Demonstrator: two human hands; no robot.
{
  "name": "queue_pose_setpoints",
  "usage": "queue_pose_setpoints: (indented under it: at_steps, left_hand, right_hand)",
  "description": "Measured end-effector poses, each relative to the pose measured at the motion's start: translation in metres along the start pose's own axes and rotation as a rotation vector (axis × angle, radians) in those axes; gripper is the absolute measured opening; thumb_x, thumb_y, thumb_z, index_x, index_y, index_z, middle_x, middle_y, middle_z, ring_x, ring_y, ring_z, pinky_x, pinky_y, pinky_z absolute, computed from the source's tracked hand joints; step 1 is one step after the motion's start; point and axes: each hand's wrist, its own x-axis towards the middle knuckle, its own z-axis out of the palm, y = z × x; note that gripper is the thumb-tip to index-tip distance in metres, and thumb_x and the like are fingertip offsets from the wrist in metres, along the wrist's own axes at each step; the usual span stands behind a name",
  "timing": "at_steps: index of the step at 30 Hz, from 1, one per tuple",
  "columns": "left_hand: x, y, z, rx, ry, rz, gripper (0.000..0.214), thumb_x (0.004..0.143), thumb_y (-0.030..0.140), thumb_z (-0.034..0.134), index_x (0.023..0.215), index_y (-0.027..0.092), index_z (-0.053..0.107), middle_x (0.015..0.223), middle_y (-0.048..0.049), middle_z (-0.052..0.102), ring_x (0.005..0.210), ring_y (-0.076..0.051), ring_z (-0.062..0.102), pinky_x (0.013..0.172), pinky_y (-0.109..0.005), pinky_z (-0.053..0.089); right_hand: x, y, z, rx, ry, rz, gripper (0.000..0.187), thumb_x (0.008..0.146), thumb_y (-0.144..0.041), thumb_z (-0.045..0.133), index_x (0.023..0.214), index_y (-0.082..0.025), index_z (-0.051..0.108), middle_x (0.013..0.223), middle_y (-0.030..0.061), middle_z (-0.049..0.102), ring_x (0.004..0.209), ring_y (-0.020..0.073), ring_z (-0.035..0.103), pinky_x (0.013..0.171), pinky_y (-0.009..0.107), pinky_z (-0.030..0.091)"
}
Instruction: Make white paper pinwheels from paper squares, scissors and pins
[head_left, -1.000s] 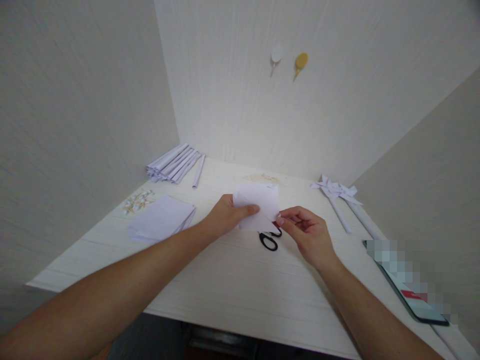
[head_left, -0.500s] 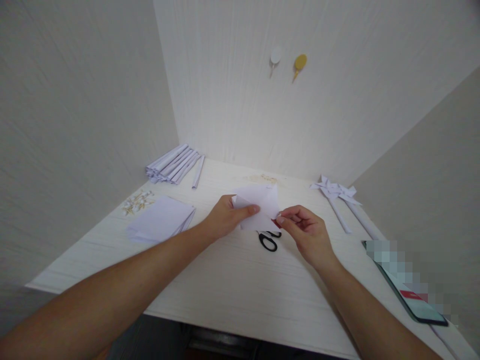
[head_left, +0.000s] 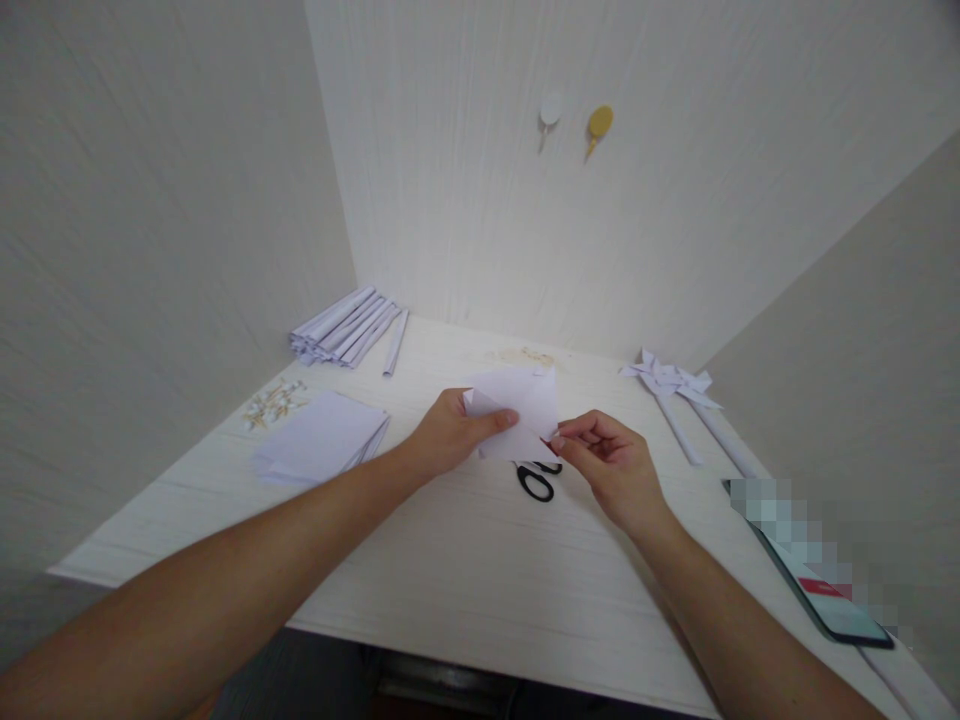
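Observation:
Above the middle of the table, my left hand is closed on a white sheet of paper, its thumb lying across the front. The sheet has a slit and a bent flap at its left side. At the paper's lower right corner, my right hand pinches a corner piece between thumb and fingertips. A small dark red patch shows by those fingertips; I cannot tell what it is. Below the sheet lies a pair of scissors with black handles, its blades hidden by the paper.
On the left are a stack of white paper, cotton swab pieces and a pile of rolled paper sticks. Paper pinwheels and a phone lie on the right. Walls enclose the table; two hooks hang behind.
Almost nothing differs. My right fingertips shift very slightly at the paper's corner, while the left hand keeps its hold.

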Motion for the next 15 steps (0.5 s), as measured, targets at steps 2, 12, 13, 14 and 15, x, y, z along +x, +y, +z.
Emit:
queue_pose_setpoints:
  at_steps: [2, 12, 13, 14, 15]
  left_hand:
    - [0.0001, -0.0002, 0.0001, 0.001, 0.006, -0.003, 0.038, 0.068, 0.039, 0.085, 0.093, 0.011, 0.078, 0.096, -0.0101, 0.080, 0.079, -0.021, 0.072, 0.074, -0.031, 0.055]
    - [-0.0005, 0.0003, 0.0003, 0.070, 0.025, 0.019, 0.031, 0.068, 0.038, 0.083, 0.086, 0.013, 0.077, 0.088, -0.0090, 0.079, 0.074, -0.021, 0.071, 0.068, -0.030, 0.055]
    - [-0.0003, -0.0002, -0.0001, 0.070, 0.023, 0.023, 0.030, 0.069, 0.037, 0.083, 0.086, 0.013, 0.077, 0.089, -0.0088, 0.079, 0.075, -0.021, 0.071, 0.068, -0.029, 0.055]
    - [0.0000, -0.0008, -0.0005, 0.068, 0.019, 0.030, 0.030, 0.070, 0.037, 0.083, 0.087, 0.013, 0.078, 0.090, -0.0086, 0.080, 0.075, -0.021, 0.071, 0.068, -0.029, 0.055]
    - [0.0004, -0.0015, -0.0009, 0.067, 0.016, 0.039, 0.030, 0.070, 0.036, 0.082, 0.088, 0.014, 0.078, 0.091, -0.0083, 0.080, 0.075, -0.021, 0.071, 0.068, -0.029, 0.055]
  right_hand:
    - [0.0000, 0.0002, 0.0000, 0.002, 0.005, 0.003, 0.028, 0.066, -0.039, 0.089, 0.072, -0.020, 0.069, 0.071, 0.0029, 0.074, 0.065, 0.0150, 0.064, 0.063, 0.029, 0.052]
    - [0.0011, 0.0041, 0.0005, -0.008, 0.034, -0.018, 0.031, 0.066, -0.043, 0.088, 0.073, -0.021, 0.067, 0.069, 0.0026, 0.072, 0.062, 0.0152, 0.062, 0.059, 0.029, 0.050]
    - [0.0011, 0.0043, 0.0004, -0.007, 0.036, -0.017, 0.031, 0.066, -0.043, 0.089, 0.073, -0.021, 0.067, 0.069, 0.0026, 0.072, 0.062, 0.0154, 0.062, 0.059, 0.029, 0.051]
    - [0.0011, 0.0044, 0.0002, -0.007, 0.037, -0.015, 0.031, 0.066, -0.043, 0.089, 0.073, -0.021, 0.067, 0.069, 0.0026, 0.072, 0.062, 0.0155, 0.062, 0.059, 0.029, 0.051]
    - [0.0011, 0.0045, 0.0001, -0.006, 0.036, -0.012, 0.031, 0.066, -0.043, 0.089, 0.074, -0.021, 0.067, 0.069, 0.0027, 0.072, 0.062, 0.0156, 0.063, 0.059, 0.029, 0.051]
